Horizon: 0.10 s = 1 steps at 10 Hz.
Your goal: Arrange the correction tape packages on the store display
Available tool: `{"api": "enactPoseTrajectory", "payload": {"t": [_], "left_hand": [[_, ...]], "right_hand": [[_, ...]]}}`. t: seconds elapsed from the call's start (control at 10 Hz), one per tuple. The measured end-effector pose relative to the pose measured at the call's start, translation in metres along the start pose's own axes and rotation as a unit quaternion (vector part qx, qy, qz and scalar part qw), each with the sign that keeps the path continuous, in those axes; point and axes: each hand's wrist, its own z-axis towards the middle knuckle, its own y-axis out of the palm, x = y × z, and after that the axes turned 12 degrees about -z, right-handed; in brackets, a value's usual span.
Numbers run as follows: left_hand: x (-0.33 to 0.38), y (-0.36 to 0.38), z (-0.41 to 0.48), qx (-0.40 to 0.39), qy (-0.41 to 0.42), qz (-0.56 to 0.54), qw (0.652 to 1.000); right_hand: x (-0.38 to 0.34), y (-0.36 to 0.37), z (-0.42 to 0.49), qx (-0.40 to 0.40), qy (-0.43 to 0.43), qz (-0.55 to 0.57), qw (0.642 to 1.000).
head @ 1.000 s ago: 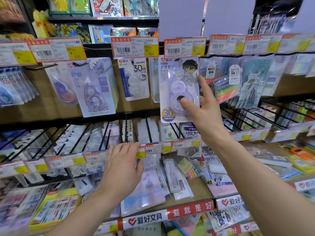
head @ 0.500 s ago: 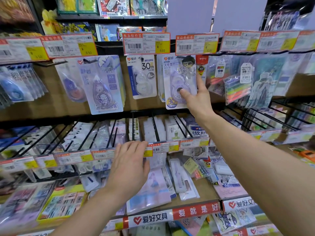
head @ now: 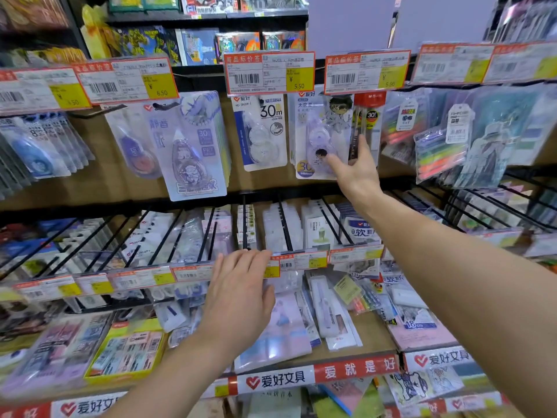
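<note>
Right hand (head: pixel 355 171): thumb pressed on the front of the correction tape package (head: pixel 316 131) near its lower right corner, fingers (head: pixel 360 146) reaching up along its right edge, so it is pinched there. Package hangs in the upper peg row under a price label (head: pixel 366 70), long axis vertical, header up, printed face outward, blister with the dispenser running top to bottom. Just left of it: 30 m package (head: pixel 260 131). At its right edge, partly behind the fingers: red-topped package (head: pixel 370 113). Left hand (head: pixel 241 297): released, palm down, fingers straight, at the lower label rail (head: pixel 144 280); contact cannot be told.
</note>
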Motion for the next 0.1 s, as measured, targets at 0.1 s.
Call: {"api": "enactPoseTrajectory", "payload": {"t": [0.1], "left_hand": [[0.0009, -0.0047, 0.0084, -0.007, -0.007, 0.011, 1.0]], "right_hand": [[0.0024, -0.0108, -0.0024, 0.008, 0.015, -0.021, 1.0]]}}
